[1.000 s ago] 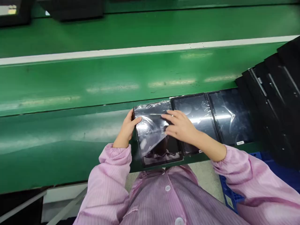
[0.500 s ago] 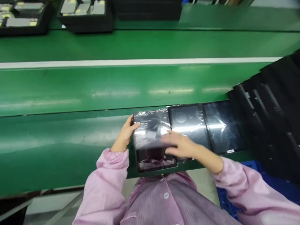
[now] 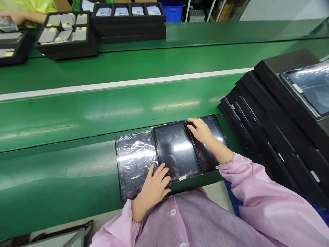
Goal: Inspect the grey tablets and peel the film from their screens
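Three dark tablet screens lie side by side on the green bench. Wrinkled clear film covers the left tablet (image 3: pixel 136 157); the middle tablet (image 3: pixel 174 147) has a smoother surface and a small white label at its near edge. My left hand (image 3: pixel 155 185) is open, its spread fingers over the near corners where the left and middle tablets meet. My right hand (image 3: pixel 202 132) lies across the right tablet (image 3: pixel 205 147), fingertips by the far corner of the middle tablet, thumb apart from the bent fingers. Its palm side is hidden.
Stacked black trays (image 3: pixel 277 127) lean at the right, another tablet (image 3: pixel 311 89) lying on top. Across the bench stand black trays of small grey parts (image 3: pixel 64 32) and a darker tray stack (image 3: pixel 128 27). Behind are a blue bin (image 3: pixel 173 13) and a co-worker's yellow sleeve (image 3: pixel 38 10).
My left hand has left the left tablet's far-left edge for the near edge. My right hand has moved right and away from me, onto the right tablet. The view has shifted.
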Action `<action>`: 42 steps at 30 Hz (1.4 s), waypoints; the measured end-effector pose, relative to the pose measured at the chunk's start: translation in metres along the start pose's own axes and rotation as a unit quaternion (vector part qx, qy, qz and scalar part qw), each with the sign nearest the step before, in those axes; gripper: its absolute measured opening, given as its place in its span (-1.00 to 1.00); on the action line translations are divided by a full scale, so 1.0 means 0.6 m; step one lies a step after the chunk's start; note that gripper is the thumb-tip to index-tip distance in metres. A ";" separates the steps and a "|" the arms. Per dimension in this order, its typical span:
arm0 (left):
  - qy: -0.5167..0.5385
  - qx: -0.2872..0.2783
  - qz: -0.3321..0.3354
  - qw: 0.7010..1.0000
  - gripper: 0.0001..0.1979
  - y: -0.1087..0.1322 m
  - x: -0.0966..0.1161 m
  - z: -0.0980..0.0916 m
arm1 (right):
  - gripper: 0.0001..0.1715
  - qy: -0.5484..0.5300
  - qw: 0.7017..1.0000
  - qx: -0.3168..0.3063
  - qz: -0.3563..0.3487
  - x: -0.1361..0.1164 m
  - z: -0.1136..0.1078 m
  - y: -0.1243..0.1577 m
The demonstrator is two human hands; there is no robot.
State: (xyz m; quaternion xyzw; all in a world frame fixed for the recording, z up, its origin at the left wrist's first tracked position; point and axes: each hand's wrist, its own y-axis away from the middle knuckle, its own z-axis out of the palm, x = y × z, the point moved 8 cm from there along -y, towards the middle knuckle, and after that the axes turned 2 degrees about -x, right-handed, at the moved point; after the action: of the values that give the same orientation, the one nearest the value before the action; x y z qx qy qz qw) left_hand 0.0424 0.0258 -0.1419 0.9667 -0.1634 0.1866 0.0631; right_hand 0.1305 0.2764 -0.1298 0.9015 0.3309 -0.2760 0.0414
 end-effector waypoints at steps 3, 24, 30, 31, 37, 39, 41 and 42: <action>-0.030 -0.001 -0.001 1.000 -0.92 -0.004 0.001 0.000 | -0.69 -0.023 1.000 -0.010 -0.005 0.005 -0.011 0.038; 0.543 0.519 -0.424 0.506 -0.74 0.079 -0.208 -0.071 | -0.72 -0.471 0.846 -0.023 0.251 0.041 0.018 0.173; 0.317 0.264 -0.212 0.886 -0.82 0.028 -0.073 -0.051 | -0.53 -0.406 0.853 -0.132 0.300 0.007 0.060 0.108; 0.232 0.212 -0.155 0.937 -0.85 0.021 -0.043 -0.043 | -0.48 -0.347 0.881 -0.147 0.287 -0.001 0.059 0.098; -0.004 0.127 -0.046 0.991 -0.81 0.027 0.018 -0.016 | -0.68 -0.178 0.942 -0.283 0.011 -0.128 0.045 0.130; -0.014 0.115 -0.048 0.992 -0.80 0.029 0.018 -0.014 | -0.77 -0.198 0.882 -0.400 -0.149 -0.179 0.039 0.190; -0.022 0.125 -0.051 0.991 -0.81 0.033 0.021 -0.017 | -0.81 -0.240 0.824 -0.467 -0.213 -0.190 0.020 0.235; -0.027 0.135 -0.054 0.989 -0.81 0.034 0.025 -0.017 | -0.82 -0.253 0.817 -0.474 -0.209 -0.182 0.010 0.243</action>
State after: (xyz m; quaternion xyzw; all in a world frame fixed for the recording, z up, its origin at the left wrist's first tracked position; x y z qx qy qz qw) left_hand 0.0452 0.0038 -0.1253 0.9784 -0.0862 0.1770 -0.0628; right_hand 0.1489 0.0988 -0.0933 0.5780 0.5795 -0.3056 0.4865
